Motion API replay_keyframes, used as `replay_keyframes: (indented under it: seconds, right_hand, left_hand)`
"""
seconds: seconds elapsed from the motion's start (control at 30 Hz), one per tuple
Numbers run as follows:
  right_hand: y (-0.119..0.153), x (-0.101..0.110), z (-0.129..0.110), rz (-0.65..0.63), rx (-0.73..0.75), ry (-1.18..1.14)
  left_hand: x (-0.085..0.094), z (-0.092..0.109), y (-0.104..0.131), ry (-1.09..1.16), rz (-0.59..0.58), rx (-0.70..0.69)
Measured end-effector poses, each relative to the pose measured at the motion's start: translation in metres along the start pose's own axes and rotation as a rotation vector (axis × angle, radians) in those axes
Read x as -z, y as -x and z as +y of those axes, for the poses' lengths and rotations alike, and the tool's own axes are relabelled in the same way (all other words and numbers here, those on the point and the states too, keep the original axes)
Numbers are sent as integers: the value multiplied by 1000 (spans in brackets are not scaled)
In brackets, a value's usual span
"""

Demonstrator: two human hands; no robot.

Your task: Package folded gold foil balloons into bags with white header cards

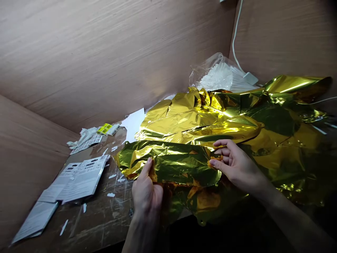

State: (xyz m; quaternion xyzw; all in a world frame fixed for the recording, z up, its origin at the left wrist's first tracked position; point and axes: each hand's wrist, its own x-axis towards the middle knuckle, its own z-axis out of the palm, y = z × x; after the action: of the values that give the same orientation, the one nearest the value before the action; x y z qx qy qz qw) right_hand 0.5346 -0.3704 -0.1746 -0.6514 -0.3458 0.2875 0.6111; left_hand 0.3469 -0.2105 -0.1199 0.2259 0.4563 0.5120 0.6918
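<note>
Foil [179,167] in one long gold piece is held between the two hands at the lower centre of the frame, just in front of a heap [189,121] of similar gold sheets that fills the middle and right. The left hand [147,195] has its thumb on the face of the piece towards its left end, pinching it from the lower edge; the fingers behind are hidden. The right hand [235,165] pinches the right end between thumb and fingers, where the film puckers into small folds.

It looks very light and thin, with little stiffness of its own: the face is crinkled and throws broken highlights, so it probably bends wherever it goes unsupported. The glossy surface should be slippery against its neighbours, and layers may slide or cling when pulled. It likely stands a gentle, even pull but creases easily, and a fingernail or a hard tug at one point could tear it. The best hold seems to be a soft pinch with the finger pads at both ends, along the edges rather than mid-face. The small tab [127,143] at its upper left corner looks too slight for strong pulling.
</note>
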Motion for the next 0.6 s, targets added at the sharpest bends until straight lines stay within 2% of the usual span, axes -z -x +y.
replay_keyframes:
  seconds: [0.4,0.47,0.53,0.6]
  right_hand:
    - [0,0,0,-5,-2,-23]
    - [0,0,1,-8,3,-26]
    - [0,0,0,-17,5,-35]
    - [0,1,0,-31,3,-52]
  left_hand:
    - [-8,0,-6,64,23,39]
    - [-5,-1,-5,21,57,-93]
    - [0,-3,-3,-70,72,-311]
    - [4,-4,2,-172,84,-462]
